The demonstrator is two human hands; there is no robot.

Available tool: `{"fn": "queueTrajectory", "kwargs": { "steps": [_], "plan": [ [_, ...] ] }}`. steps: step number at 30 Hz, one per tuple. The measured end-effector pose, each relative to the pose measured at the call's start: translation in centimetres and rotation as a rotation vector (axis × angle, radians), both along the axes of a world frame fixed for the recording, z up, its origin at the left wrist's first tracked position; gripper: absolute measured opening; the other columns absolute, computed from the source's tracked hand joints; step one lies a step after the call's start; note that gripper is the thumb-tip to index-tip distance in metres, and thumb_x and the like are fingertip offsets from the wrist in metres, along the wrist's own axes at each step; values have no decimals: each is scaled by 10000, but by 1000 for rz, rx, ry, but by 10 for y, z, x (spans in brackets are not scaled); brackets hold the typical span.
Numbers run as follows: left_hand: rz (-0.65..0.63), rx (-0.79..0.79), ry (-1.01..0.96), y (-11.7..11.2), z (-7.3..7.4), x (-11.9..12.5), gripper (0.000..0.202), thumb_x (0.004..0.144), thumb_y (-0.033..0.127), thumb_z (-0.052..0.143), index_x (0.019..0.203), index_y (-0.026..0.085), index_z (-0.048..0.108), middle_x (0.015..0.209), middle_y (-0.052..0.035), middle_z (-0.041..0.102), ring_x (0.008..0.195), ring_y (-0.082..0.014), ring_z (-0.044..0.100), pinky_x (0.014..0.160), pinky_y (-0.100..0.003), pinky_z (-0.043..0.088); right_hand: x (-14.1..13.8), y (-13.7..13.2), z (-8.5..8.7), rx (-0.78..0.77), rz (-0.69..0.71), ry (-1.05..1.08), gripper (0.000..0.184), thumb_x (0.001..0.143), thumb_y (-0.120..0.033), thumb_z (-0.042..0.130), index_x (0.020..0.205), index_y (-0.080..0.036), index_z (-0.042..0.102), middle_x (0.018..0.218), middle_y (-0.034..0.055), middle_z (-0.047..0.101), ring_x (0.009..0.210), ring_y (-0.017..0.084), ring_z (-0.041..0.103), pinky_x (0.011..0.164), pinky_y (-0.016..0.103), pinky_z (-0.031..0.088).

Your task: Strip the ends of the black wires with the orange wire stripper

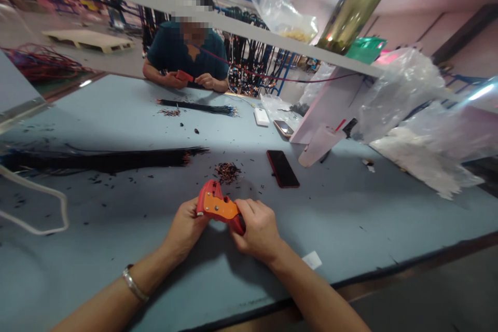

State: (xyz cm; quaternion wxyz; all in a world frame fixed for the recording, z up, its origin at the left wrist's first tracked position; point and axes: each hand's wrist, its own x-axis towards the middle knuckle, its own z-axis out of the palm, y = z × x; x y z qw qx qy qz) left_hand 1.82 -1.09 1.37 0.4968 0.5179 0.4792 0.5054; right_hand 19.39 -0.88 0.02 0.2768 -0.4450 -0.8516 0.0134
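A red and orange wire stripper (pixel 222 207) is held above the table in front of me. My right hand (pixel 259 228) wraps round its handles. At the tool's head, my left hand (pixel 189 225) is closed against the red side, its fingertips partly hidden behind the tool. No wire can be made out in the jaws. Just beyond the tool lies a small pile of stripped wire ends (pixel 227 172). To the left stretches a long bundle of black wires (pixel 116 160), its cut ends pointing toward the pile.
Across the table (pixel 350 218) a co-worker (pixel 189 54) holds a red tool near a shorter wire bundle (pixel 198 107). A phone (pixel 282 168), a plastic cup (pixel 321 145) and plastic bags (pixel 428 155) are on the right. A white loop (pixel 58 197) lies left; a shelf bar crosses above.
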Motion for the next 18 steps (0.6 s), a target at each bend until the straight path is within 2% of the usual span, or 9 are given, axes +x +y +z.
{"fn": "queueTrajectory", "kwargs": {
  "steps": [8, 18],
  "plan": [
    [7, -19, 36, 2, -4, -1, 173, 681, 328, 644, 627, 164, 646, 635, -38, 675, 626, -181, 572, 636, -269, 461, -1, 3, -4, -6, -32, -59, 184, 663, -245, 519, 824, -170, 568, 713, 51, 646, 591, 193, 564, 564, 301, 370],
    [39, -75, 50, 5, -6, -2, 205, 642, 356, 667, 585, 168, 611, 575, -20, 642, 591, -169, 556, 610, -255, 449, -1, 7, -6, -14, -32, -98, 122, 672, -233, 513, 784, -189, 531, 684, 34, 645, 559, 177, 580, 525, 282, 348]
  ]
}}
